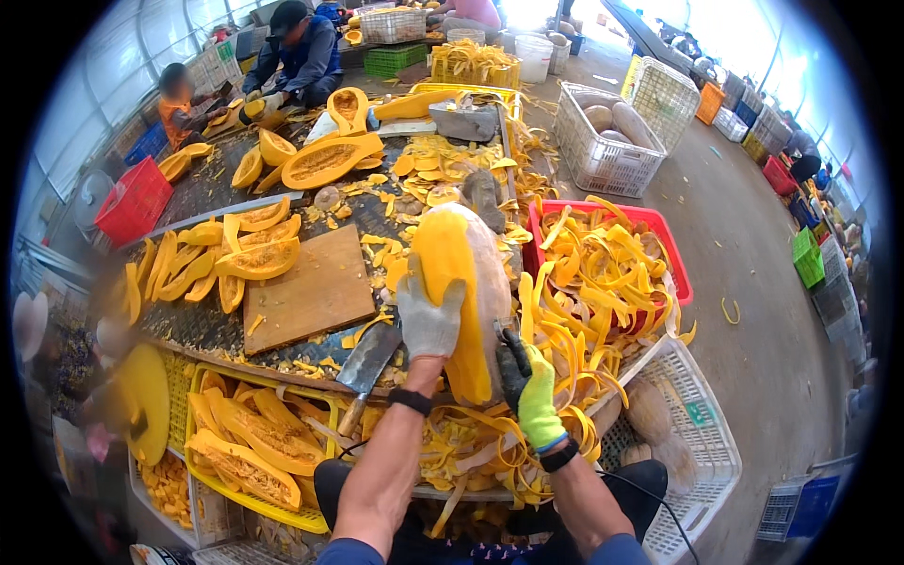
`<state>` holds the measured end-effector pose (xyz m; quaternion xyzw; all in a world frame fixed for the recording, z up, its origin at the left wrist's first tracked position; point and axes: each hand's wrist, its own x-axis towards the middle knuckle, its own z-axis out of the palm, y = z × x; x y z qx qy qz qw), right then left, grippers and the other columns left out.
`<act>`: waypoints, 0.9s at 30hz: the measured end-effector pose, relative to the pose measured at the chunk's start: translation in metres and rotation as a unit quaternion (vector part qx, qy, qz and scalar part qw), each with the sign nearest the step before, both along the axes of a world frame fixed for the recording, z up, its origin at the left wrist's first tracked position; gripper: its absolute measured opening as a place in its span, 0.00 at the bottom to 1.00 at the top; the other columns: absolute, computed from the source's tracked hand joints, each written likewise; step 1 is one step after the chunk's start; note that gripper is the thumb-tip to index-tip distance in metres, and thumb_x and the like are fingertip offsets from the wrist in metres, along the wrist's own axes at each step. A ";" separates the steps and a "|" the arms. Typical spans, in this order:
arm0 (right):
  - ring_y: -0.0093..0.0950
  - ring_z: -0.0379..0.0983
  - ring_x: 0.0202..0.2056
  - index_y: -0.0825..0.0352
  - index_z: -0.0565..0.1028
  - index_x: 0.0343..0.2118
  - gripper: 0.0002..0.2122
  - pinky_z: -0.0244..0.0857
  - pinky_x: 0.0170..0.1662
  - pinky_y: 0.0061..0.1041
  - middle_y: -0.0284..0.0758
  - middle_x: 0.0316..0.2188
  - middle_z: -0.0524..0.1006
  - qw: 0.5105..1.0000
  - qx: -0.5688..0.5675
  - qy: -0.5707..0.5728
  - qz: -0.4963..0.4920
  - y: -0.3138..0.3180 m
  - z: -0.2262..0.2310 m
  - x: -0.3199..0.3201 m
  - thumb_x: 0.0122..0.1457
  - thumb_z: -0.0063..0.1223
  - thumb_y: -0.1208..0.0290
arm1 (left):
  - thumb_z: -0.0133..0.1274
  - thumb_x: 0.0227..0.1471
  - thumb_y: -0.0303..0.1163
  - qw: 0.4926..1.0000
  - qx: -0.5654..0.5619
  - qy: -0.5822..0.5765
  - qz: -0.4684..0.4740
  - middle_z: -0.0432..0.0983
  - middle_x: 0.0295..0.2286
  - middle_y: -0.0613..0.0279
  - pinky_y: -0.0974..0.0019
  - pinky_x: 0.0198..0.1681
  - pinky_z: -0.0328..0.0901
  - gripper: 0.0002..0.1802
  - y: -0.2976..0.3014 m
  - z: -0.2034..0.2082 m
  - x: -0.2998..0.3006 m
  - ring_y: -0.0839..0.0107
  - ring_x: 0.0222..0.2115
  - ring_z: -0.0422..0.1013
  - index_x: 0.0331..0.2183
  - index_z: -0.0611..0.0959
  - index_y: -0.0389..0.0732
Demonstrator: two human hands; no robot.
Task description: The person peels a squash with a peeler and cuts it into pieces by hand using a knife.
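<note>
A large, long squash [450, 273] stands tilted in front of me, peeled to bright yellow on its left side, with pale tan skin on its right. My left hand [428, 311], in a grey glove, presses against the peeled side and steadies it. On the skin side is my right hand [530, 381], in a yellow-green glove with dark fingers. Those fingers are closed at the squash's lower right edge, around something small that I cannot make out. Long peel strips [490, 452] lie heaped below both hands. Beside my left wrist rests a cleaver [370, 358] with a wooden handle.
A wooden board [309, 290] and cut squash pieces [259, 247] lie on the table to the left. Squash halves fill a yellow crate [330, 414]. At right are a red bin [680, 268] of peels and a white crate [720, 471] of whole squashes. People [306, 56] work at the far left.
</note>
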<state>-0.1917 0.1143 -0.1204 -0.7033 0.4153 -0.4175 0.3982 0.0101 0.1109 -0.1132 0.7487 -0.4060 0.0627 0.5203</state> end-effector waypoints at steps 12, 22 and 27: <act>0.49 0.82 0.38 0.68 0.86 0.42 0.15 0.74 0.45 0.41 0.52 0.36 0.85 0.918 -0.180 0.308 0.174 -0.229 0.123 0.090 0.67 0.57 0.61 | 0.66 0.54 0.55 0.994 0.088 0.014 0.062 0.69 0.57 0.36 0.48 0.59 0.67 0.47 -0.013 0.038 -0.033 0.40 0.55 0.70 0.68 0.72 0.42; 0.52 0.83 0.38 0.65 0.86 0.34 0.16 0.76 0.42 0.50 0.50 0.33 0.85 0.916 -0.214 0.336 0.037 -0.178 0.109 0.058 0.66 0.48 0.61 | 0.63 0.59 0.50 0.996 0.048 0.075 -0.007 0.72 0.57 0.37 0.50 0.62 0.65 0.42 -0.021 0.032 -0.037 0.42 0.57 0.70 0.66 0.73 0.36; 0.52 0.83 0.39 0.66 0.85 0.38 0.17 0.76 0.44 0.50 0.51 0.34 0.85 0.926 -0.143 0.349 -0.009 -0.183 0.090 0.028 0.68 0.46 0.59 | 0.62 0.62 0.49 0.997 0.048 0.041 -0.050 0.74 0.56 0.40 0.52 0.62 0.66 0.39 -0.035 0.028 -0.053 0.45 0.57 0.71 0.65 0.74 0.34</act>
